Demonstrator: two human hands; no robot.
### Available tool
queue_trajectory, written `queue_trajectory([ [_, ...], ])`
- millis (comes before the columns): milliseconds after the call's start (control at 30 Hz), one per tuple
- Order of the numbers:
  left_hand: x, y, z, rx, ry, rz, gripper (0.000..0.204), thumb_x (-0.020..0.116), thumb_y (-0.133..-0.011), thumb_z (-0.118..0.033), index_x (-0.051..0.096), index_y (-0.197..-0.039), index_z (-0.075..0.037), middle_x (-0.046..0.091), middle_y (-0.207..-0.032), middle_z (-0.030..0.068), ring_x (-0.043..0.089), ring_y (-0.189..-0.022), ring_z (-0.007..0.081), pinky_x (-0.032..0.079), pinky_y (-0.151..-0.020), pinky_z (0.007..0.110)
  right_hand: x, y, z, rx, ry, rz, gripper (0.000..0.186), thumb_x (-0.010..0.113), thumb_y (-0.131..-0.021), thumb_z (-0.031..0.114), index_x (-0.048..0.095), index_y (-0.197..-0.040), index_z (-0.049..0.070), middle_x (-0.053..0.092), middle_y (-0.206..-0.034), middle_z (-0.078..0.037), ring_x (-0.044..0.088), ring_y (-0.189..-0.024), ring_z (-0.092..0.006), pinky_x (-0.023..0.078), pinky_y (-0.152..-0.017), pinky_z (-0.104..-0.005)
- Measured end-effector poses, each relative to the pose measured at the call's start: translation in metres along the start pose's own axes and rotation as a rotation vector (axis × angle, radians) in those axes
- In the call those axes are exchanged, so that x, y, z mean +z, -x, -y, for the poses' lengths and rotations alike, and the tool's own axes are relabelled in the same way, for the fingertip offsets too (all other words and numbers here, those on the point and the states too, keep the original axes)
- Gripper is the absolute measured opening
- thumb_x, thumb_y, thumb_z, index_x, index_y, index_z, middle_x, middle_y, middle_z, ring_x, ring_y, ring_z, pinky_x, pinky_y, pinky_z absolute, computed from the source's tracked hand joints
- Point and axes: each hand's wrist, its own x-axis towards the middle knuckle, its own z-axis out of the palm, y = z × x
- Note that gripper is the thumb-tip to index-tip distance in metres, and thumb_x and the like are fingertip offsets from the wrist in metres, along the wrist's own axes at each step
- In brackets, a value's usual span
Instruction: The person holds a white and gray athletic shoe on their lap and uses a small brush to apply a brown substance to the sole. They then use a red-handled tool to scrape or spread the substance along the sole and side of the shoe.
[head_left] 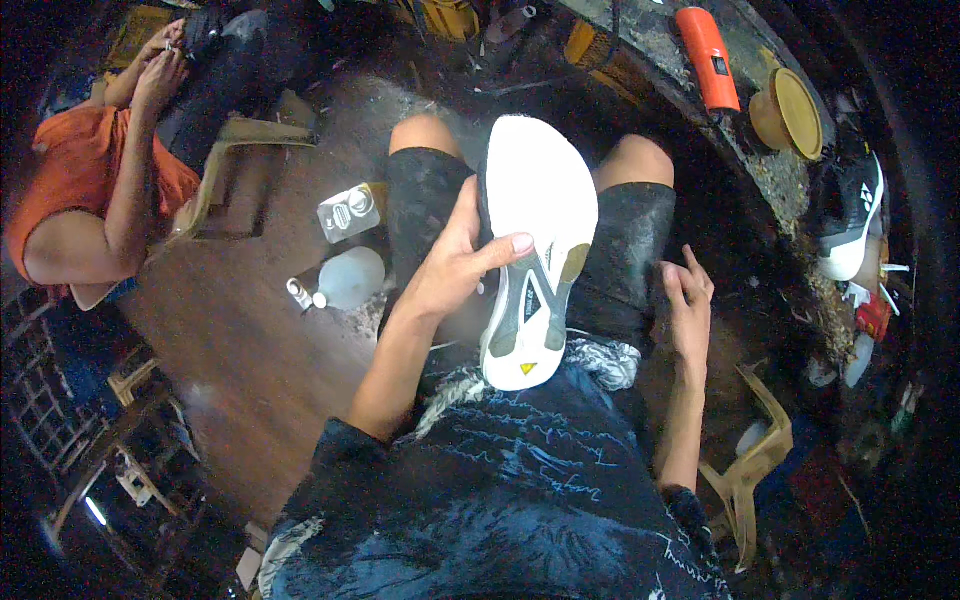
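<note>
In front of my lap a shoe (541,190) stands nearly upright, its white sole facing me and its toe end up. Grey patches cross the middle of the sole, and a small yellow mark sits near the heel. My left hand (462,262) grips it at the left edge, with the thumb lying across the sole and the other fingers behind, mostly hidden. Apart from the shoe, my right hand (689,300) hovers by my right thigh; its fingers are loosely bent and spread, and nothing shows in them.
A cluttered bench (765,185) curves along the right, bearing a red-orange cylinder (706,60), a tan round container (788,114) and a black-and-white shoe (853,220). On the floor at left stand a metal can (349,213) and a cloudy bottle (352,279). Another person (120,190) sits far left.
</note>
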Motion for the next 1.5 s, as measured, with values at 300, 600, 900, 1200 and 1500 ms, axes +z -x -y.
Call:
queue_trajectory([
  [300, 0.0, 0.003, 0.009, 0.039, 0.123, 0.025, 0.102, 0.084, -0.088, -0.024, 0.028, -0.168, 0.006, 0.049, -0.16, 0.0198, 0.045, -0.151, 0.029, 0.031, -0.128, 0.04, 0.022, 0.029, -0.014, 0.029, 0.022, 0.308, 0.081, 0.05, -0.115, 0.051, 0.017, -0.178, 0.012, 0.025, -0.181, -0.023, 0.018, -0.168, -0.0425, 0.013, -0.136, -0.0513],
  [600, 0.002, 0.003, 0.007, 0.056, 0.128, 0.011, 0.097, 0.085, -0.091, -0.029, 0.031, -0.164, 0.006, 0.053, -0.152, 0.022, 0.05, -0.146, 0.0298, 0.034, -0.126, 0.041, 0.015, 0.023, 0.015, -0.079, 0.277, 0.131, 0.091, 0.068, -0.106, 0.051, 0.033, -0.169, -0.005, 0.032, -0.175, -0.031, 0.024, -0.161, -0.0458, 0.025, -0.133, -0.0526],
  [900, 0.006, 0.001, 0.019, -0.032, 0.472, -0.127, 0.069, 0.055, -0.115, -0.034, 0.03, -0.171, -0.002, 0.054, -0.158, 0.0171, 0.056, -0.144, 0.0266, 0.047, -0.12, 0.042, -0.019, 0.024, 0.099, -0.272, 0.226, -0.087, 0.051, 0.075, -0.101, 0.04, 0.074, -0.133, 0.0, 0.05, -0.164, -0.025, 0.038, -0.153, -0.044, 0.032, -0.129, -0.0533],
  [1200, 0.015, 0.003, 0.008, -0.031, 0.398, -0.105, 0.067, 0.054, -0.116, -0.037, 0.032, -0.168, 0.0, 0.057, -0.153, 0.0187, 0.061, -0.139, 0.0277, 0.052, -0.116, 0.041, -0.009, 0.016, 0.16, -0.754, 0.059, -0.201, 0.034, 0.07, -0.098, 0.013, 0.081, -0.128, 0.021, 0.056, -0.162, -0.015, 0.042, -0.146, -0.0402, 0.027, -0.125, -0.0522],
  [1500, 0.015, 0.003, 0.005, -0.004, 0.346, -0.131, 0.065, 0.057, -0.115, -0.039, 0.037, -0.163, 0.0, 0.059, -0.148, 0.0174, 0.062, -0.135, 0.0245, 0.051, -0.113, 0.039, -0.005, 0.01, 0.166, -0.809, 0.108, -0.203, 0.037, 0.071, -0.095, 0.005, 0.084, -0.123, 0.025, 0.056, -0.164, -0.013, 0.041, -0.146, -0.0389, 0.026, -0.125, -0.0509],
])
